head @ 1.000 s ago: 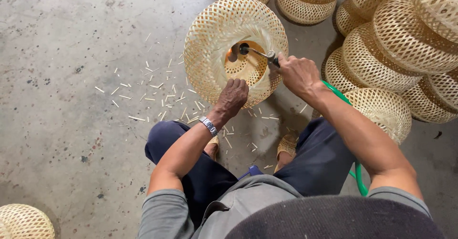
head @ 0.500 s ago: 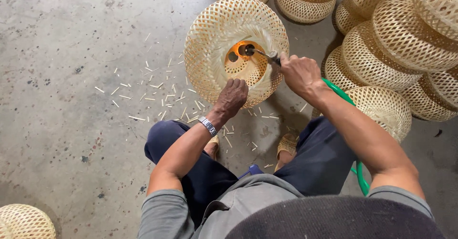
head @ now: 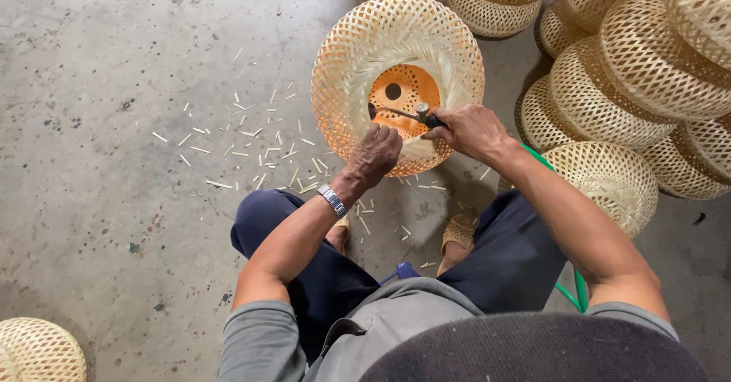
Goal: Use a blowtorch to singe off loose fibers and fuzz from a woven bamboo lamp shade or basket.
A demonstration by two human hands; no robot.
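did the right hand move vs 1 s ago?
Yes. The right hand, gripping the tool, has slid left and slightly down across the woven shade, closing toward the left hand; the bamboo scraps on the floor stay put.

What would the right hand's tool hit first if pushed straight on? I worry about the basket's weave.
Probably the orange inner base of the basket. The right hand points its tool leftward across the opening, toward that base near the left hand. Depth is unclear.
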